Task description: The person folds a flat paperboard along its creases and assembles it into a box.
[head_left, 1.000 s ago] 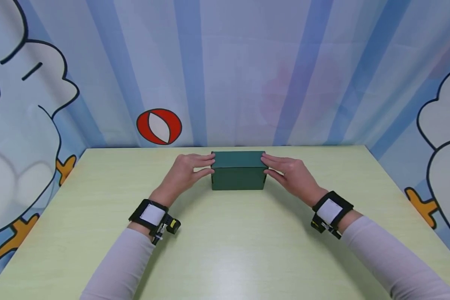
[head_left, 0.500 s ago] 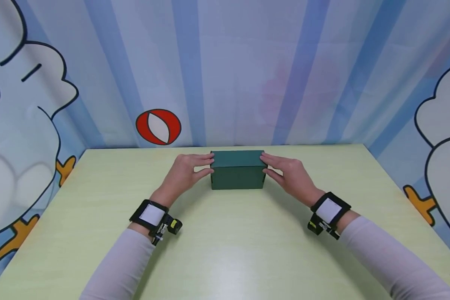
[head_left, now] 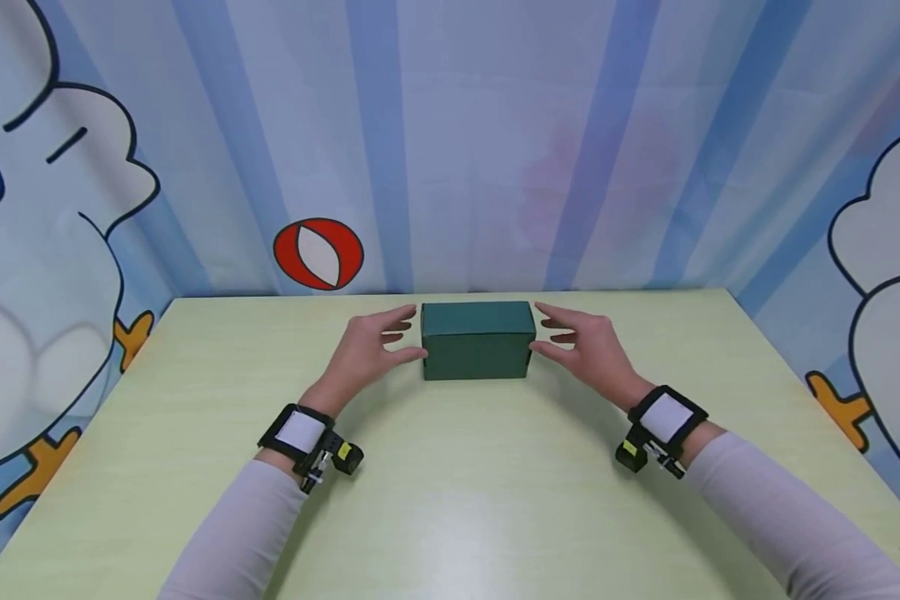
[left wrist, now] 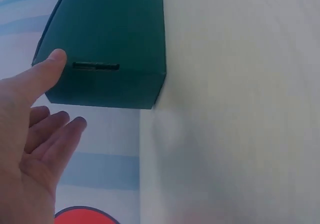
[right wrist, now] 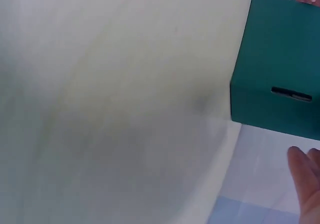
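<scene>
A dark green box (head_left: 476,354) with its lid down stands near the far edge of the table. My left hand (head_left: 371,346) is at its left end, fingers spread and held off the side, the thumb tip right at the front corner. On the other end my right hand (head_left: 581,346) mirrors this, its fingers apart from the box and its thumb close to the corner. In the left wrist view, a narrow slot shows in the box (left wrist: 115,39) beside the thumb (left wrist: 42,74). The right wrist view shows a similar slot in the box (right wrist: 280,69).
The pale wooden table (head_left: 465,500) ends just behind the box. Behind it hangs a striped blue curtain (head_left: 480,150) printed with a red and white ball (head_left: 318,254) and large white cartoon figures at both sides. Each wrist carries a strapped camera.
Both hands have let go of the box's ends. Their fingers have lifted off the lid's top corners and spread outward. The box has stayed in place.
</scene>
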`<state>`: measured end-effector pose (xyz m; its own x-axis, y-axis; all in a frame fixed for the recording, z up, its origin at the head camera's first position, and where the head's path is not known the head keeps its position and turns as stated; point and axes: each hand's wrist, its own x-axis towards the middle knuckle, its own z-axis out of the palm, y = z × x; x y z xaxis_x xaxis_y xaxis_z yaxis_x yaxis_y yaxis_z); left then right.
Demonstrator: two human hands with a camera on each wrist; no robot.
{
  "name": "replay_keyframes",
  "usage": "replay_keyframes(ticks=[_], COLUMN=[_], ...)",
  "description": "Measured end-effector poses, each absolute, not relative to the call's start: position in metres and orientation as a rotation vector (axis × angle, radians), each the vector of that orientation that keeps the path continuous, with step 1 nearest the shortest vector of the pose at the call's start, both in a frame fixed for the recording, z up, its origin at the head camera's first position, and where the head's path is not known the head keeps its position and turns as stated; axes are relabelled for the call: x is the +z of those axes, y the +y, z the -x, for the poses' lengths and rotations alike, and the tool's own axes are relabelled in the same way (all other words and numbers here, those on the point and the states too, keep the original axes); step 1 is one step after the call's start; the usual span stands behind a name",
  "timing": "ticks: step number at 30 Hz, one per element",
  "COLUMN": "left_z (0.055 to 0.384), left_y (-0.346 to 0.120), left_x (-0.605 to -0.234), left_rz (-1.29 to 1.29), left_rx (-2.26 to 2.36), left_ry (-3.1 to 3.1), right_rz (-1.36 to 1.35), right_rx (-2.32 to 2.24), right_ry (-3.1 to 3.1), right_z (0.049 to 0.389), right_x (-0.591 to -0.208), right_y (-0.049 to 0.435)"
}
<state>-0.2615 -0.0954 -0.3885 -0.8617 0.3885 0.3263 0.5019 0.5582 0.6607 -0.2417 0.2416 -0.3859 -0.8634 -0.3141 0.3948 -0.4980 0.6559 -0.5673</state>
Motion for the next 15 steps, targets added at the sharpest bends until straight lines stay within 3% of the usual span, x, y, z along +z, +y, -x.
replay_keyframes(ticks=[15], left_z=[0.26], left_y=[-0.082], left_x=[-0.406], left_rz=[0.631], left_rx=[-1.381], left_ry=[-2.71], right_rz=[-0.478], right_rx=[1.297], right_ry=[-2.758], right_z=[0.242], right_x=[-0.402], right_y=[0.225])
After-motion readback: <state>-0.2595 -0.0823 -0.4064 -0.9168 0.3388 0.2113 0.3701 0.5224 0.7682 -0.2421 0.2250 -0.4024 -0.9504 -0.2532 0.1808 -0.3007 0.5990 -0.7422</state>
